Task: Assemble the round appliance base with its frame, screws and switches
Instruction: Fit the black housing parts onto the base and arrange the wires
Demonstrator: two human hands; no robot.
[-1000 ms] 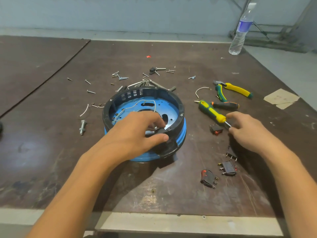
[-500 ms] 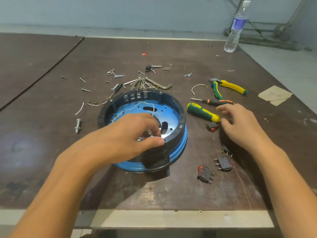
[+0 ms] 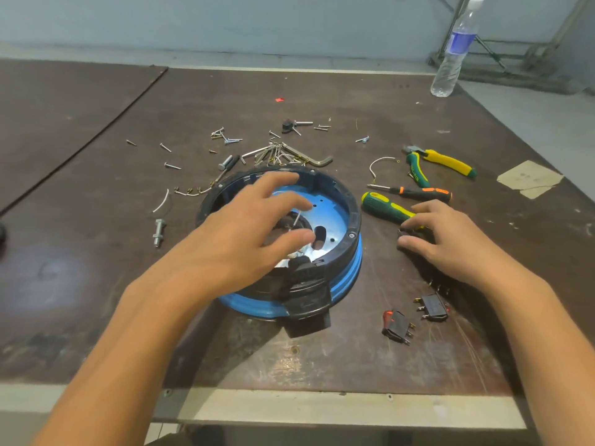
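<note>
Round appliance base, its black frame seated on top, is placed mid-table. The left hand is spread open above the bowl, with nothing gripped. At the base's 3 o'clock, the right hand is curled over a switch; whether it is pinched cannot be told. The switch is best taken by its sides, with the terminals kept clear.

Two bare forearms reach in from the frame's 7 o'clock and 5 o'clock corners, uncovered from elbow to wrist; the left hand and right hand are likewise ungloved, their fingernails trimmed short
</note>
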